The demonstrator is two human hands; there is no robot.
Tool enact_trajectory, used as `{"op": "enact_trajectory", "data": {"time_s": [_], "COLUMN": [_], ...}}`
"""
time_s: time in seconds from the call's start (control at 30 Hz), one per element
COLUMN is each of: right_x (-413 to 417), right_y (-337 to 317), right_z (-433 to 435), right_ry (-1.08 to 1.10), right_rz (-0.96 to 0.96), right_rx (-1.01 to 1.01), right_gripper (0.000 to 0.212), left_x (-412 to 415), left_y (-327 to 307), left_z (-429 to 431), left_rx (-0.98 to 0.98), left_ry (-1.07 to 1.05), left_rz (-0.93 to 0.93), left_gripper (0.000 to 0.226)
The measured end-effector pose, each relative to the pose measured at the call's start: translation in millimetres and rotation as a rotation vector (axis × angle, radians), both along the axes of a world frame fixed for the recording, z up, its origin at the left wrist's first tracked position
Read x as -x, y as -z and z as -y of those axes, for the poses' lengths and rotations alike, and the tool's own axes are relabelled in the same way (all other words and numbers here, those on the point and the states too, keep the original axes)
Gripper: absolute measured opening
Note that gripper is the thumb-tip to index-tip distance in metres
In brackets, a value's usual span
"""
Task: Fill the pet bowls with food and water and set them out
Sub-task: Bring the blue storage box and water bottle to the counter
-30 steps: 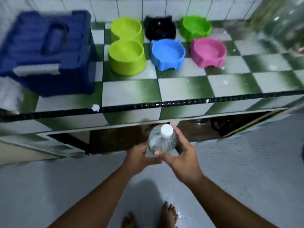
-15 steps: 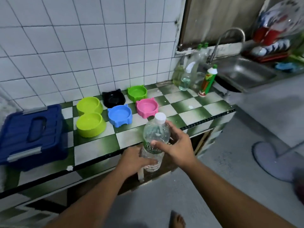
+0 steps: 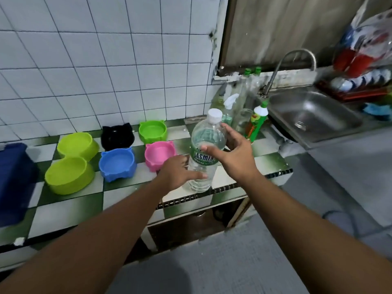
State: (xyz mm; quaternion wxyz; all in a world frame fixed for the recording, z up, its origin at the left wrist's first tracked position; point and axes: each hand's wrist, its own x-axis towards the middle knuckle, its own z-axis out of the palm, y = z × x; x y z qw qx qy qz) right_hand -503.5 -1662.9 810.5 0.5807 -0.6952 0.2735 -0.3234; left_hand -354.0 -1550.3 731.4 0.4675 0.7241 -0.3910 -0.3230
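A clear water bottle [image 3: 204,143] with a white cap and a green label stands upright over the counter's front edge. My left hand [image 3: 180,172] grips its lower half. My right hand [image 3: 235,151] holds its upper half, thumb across the label. Pet bowls stand on the checkered counter [image 3: 70,211] to the left: a lime double bowl [image 3: 72,164], a blue bowl [image 3: 117,164], a pink bowl [image 3: 160,153], a black bowl [image 3: 116,134] and a green bowl [image 3: 152,131]. All look empty.
A dark blue lidded box [image 3: 12,181] sits at the counter's left. Spray and dish-soap bottles [image 3: 255,122] cluster at the right end beside a steel sink [image 3: 314,115] with a tap. A dish rack [image 3: 360,90] is beyond it.
Both hands have raised the bottle from below the counter up to counter height, beside the pink bowl. The view has swung up and to the right, showing the sink.
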Motion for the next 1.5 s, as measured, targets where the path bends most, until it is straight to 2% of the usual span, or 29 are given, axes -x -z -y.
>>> {"op": "enact_trajectory", "data": {"time_s": [0.3, 0.4, 0.6, 0.77, 0.9, 1.0, 1.1, 1.2, 1.3, 1.5], "right_x": [-37.7, -53.6, -79.5, -87.8, -88.2, -89.3, -88.8, -84.9, -74.1, -57.5], "right_y": [9.5, 16.5, 25.0, 37.7, 51.3, 55.0, 58.6, 61.7, 68.4, 71.7], "right_z": [115.2, 142.2, 187.4, 213.5, 224.1, 222.6, 219.3, 213.0, 200.2, 159.6], "right_ry": [-0.011, -0.008, 0.020, 0.042, 0.098, 0.093, 0.121, 0.177, 0.267, 0.318], "right_rz": [-0.024, -0.031, -0.061, -0.116, -0.068, -0.058, -0.072, -0.180, -0.280, -0.522], "right_rx": [-0.063, -0.066, -0.121, -0.191, -0.210, -0.189, -0.177, -0.169, -0.195, -0.166], "right_gripper": [0.091, 0.092, 0.108, 0.092, 0.068, 0.066, 0.073, 0.084, 0.093, 0.079], "left_x": [-32.3, -45.1, -69.3, -85.7, -93.2, -99.9, -101.9, -96.9, -87.7, -71.8], "left_y": [-4.2, 1.8, 19.4, 43.6, 56.2, 62.8, 64.0, 53.7, 37.7, 7.8], "left_z": [113.5, 144.7, 205.0, 238.7, 252.1, 255.1, 253.8, 251.3, 242.0, 203.9], "left_rx": [-0.029, 0.001, -0.024, -0.074, -0.076, -0.095, -0.117, -0.128, -0.123, -0.078], "left_ry": [0.023, 0.018, 0.052, 0.068, 0.132, 0.149, 0.138, 0.126, 0.085, 0.040], "left_rz": [0.064, -0.022, -0.186, -0.231, -0.258, -0.256, -0.275, -0.277, -0.288, -0.140], "left_gripper": [0.050, 0.043, 0.051, 0.052, 0.067, 0.075, 0.077, 0.080, 0.098, 0.112]}}
